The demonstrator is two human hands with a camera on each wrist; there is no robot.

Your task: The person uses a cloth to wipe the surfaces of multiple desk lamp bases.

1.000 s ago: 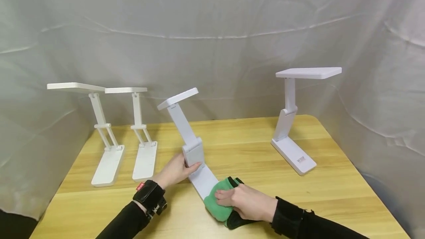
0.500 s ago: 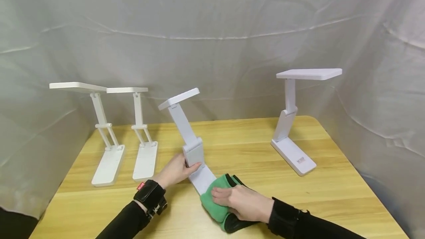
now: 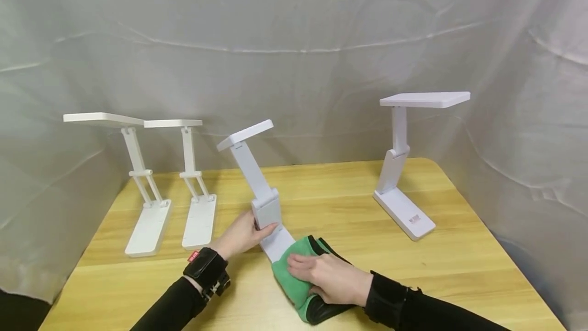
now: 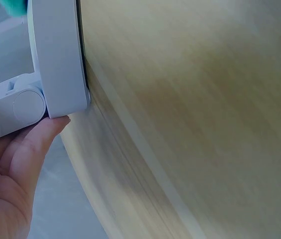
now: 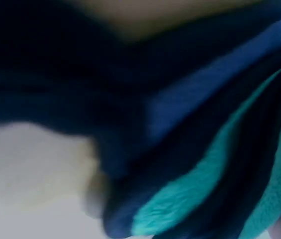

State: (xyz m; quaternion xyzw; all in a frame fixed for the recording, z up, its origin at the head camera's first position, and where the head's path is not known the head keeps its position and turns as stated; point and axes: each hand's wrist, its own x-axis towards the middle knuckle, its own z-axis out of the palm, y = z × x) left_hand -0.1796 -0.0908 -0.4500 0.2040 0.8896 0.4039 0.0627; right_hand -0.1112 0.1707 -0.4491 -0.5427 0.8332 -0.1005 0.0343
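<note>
A white folding desk lamp (image 3: 251, 170) stands in the middle of the table, its arm tilted left. My left hand (image 3: 240, 236) grips the lamp's lower joint, thumb across the front. In the left wrist view, those fingers (image 4: 28, 152) curl under the hinge beside the base (image 4: 59, 59). My right hand (image 3: 327, 279) holds a folded green cloth (image 3: 288, 276) with black edging against the front part of the lamp base, which it hides. The right wrist view is mostly filled by the cloth's green and dark folds (image 5: 180, 201), blurred and close.
Two more white lamps, one at far left (image 3: 148, 229) and one beside it (image 3: 199, 221), stand left of the left hand. Another white lamp (image 3: 404, 211) stands at the right. A grey fabric curtain (image 3: 294, 80) surrounds the wooden table (image 3: 331, 193).
My right hand and the green cloth have slid a little up and left along the lamp base, covering more of it. The left hand keeps its grip on the lamp joint.
</note>
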